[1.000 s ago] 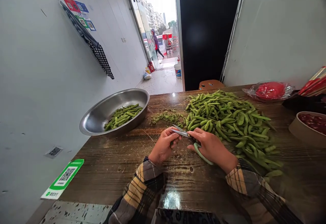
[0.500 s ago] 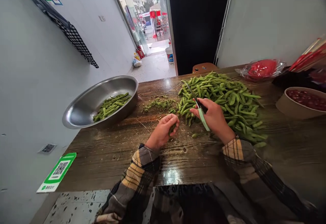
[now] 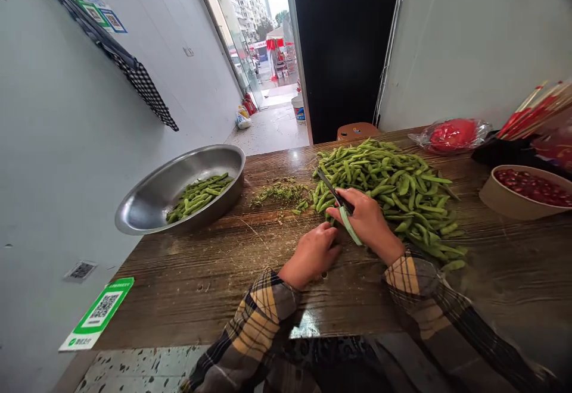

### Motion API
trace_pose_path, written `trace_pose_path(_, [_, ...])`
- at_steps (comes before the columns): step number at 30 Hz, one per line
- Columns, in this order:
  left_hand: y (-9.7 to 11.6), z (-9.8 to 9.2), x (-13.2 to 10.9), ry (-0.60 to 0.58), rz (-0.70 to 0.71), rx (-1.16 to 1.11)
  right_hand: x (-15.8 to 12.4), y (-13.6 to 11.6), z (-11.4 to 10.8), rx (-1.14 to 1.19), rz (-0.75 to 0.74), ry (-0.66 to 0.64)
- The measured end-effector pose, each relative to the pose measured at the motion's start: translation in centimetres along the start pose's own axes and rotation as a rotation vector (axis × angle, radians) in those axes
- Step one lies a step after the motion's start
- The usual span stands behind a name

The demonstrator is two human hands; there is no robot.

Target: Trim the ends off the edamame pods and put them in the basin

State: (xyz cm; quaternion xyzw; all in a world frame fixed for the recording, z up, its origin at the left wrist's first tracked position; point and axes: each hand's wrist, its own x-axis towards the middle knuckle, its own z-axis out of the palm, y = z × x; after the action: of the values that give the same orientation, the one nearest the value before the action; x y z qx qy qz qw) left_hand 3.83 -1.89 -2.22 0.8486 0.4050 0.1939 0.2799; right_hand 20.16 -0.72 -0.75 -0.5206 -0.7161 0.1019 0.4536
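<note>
My right hand (image 3: 364, 217) is closed round scissors with pale green handles (image 3: 350, 224), their dark blades pointing up and left. Behind them spreads a large heap of green soybean pods (image 3: 393, 181). My left hand (image 3: 315, 251) lies low over the table just left of my right hand, back upward. Its fingers curl under, and what they hold, if anything, is hidden. A small pile of trimmed bits (image 3: 279, 193) sits left of the heap. Further left, a steel basin (image 3: 147, 193) stands tilted-looking, with several pods (image 3: 199, 195) inside.
A paper bowl of dark red pieces (image 3: 531, 193) stands at the right. Behind it are a plastic-wrapped red item (image 3: 456, 135) and red-tipped sticks (image 3: 531, 107). A green QR-code card (image 3: 100, 312) lies at the table's left corner. A brown stool (image 3: 357, 130) shows beyond the table.
My left hand has moved right and down toward my right hand, turning its back upward; the pod in it no longer shows. The scissors have shifted slightly left. The view has tilted slightly.
</note>
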Motion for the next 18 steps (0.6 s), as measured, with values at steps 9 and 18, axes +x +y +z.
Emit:
trace_pose_path(9, [-2.2,-3.9,-0.1,0.366,-0.307,-0.953,-0.4,-0.3,0.1,-0.029,-0.021,-0.158])
trace_pose_path(18, [-2.0,-4.6,-0.6,0.426,-0.279,-0.957,-0.9,-1.7,-0.2,-0.035,-0.029,-0.391])
